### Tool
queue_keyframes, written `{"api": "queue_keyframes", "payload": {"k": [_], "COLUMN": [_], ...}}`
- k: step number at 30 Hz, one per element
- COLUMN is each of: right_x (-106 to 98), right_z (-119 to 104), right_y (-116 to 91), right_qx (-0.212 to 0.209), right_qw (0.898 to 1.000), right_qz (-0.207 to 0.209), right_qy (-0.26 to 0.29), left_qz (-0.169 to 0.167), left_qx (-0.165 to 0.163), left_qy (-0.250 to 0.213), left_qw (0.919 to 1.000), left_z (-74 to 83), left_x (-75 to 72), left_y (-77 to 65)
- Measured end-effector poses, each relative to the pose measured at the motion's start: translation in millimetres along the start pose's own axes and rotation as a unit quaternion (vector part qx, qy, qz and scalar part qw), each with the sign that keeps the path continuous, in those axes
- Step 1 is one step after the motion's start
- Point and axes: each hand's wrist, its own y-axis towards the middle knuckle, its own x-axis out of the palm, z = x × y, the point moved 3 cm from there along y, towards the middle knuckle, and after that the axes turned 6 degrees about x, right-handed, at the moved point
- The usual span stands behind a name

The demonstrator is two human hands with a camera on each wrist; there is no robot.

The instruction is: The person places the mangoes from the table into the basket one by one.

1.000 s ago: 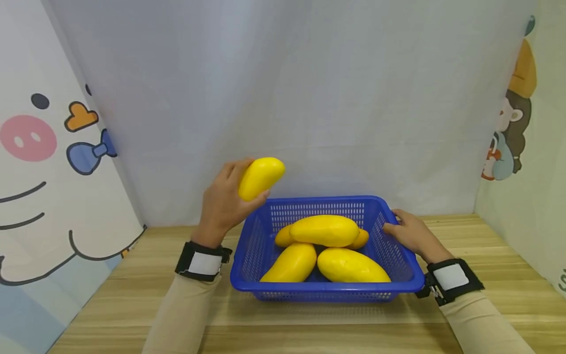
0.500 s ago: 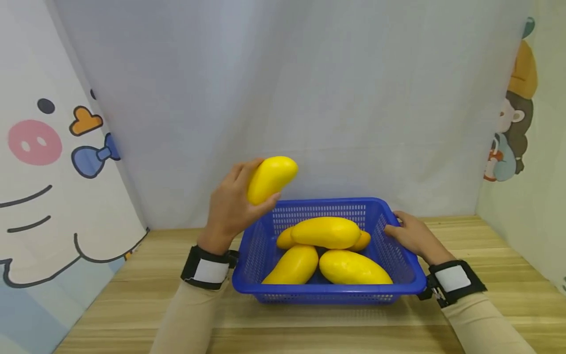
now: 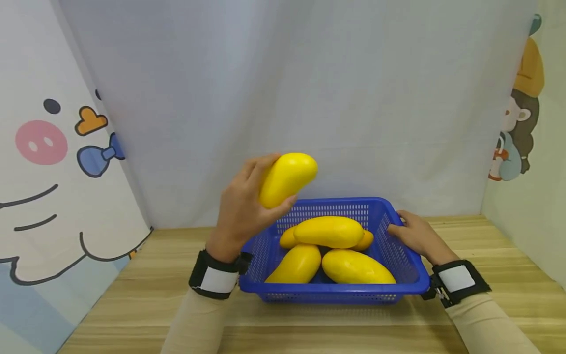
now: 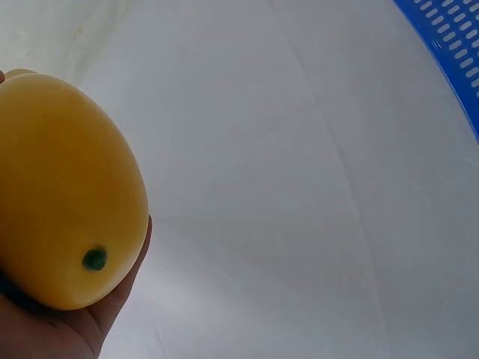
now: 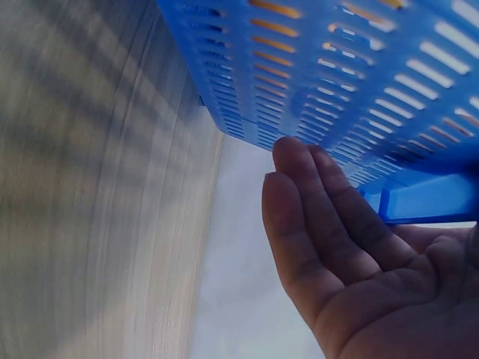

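Observation:
My left hand holds a smooth yellow mango above the back left corner of a blue plastic basket, its thumb below the fruit and its fingers behind. A small green stem spot marks the mango's end in the left wrist view. My right hand grips the basket's right rim, thumb over the inside. From the right wrist view, the fingers lie along the slotted outer wall. Several mangoes fill the basket: one lies across the back on top of more orange fruit, and two sit in front.
The basket is at a wood-grain table. A pale cloth backdrop hangs close behind it. Cartoon-printed panels stand on the left and right. Black straps with white patches circle both wrists.
My left hand has moved right with the mango, bringing it over the basket's back left side. The right hand keeps its grip on the rim. The head view has shifted slightly.

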Motion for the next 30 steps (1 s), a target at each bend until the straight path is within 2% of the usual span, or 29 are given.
{"api": "queue_keyframes", "payload": {"k": [9,15,24,30], "right_x": [-0.6,-1.2,-0.7,-0.9], "right_z": [-0.1,-0.5,-0.3,-0.1], "right_y": [0.4,1.2,1.1,1.1], "right_qx": [0.007,0.007,0.012,0.012], "right_qw": [1.000,1.000,1.000,1.000], "right_qz": [-0.004,-0.005,-0.004,-0.007], "right_qy": [0.001,0.001,0.006,0.006], "left_qz": [-0.007,-0.009,-0.008,-0.015], "left_qx": [-0.003,0.009,0.041,0.049], "left_qy": [-0.008,-0.016,-0.040,-0.052], "left_qw": [0.9999,0.9998,0.9983,0.9973], "left_z": [6.3,10.7,36.9,49.1], "left_x": [2.9,7.5,16.1,17.8], "left_y": [0.8,3.2,14.3,15.8]}}
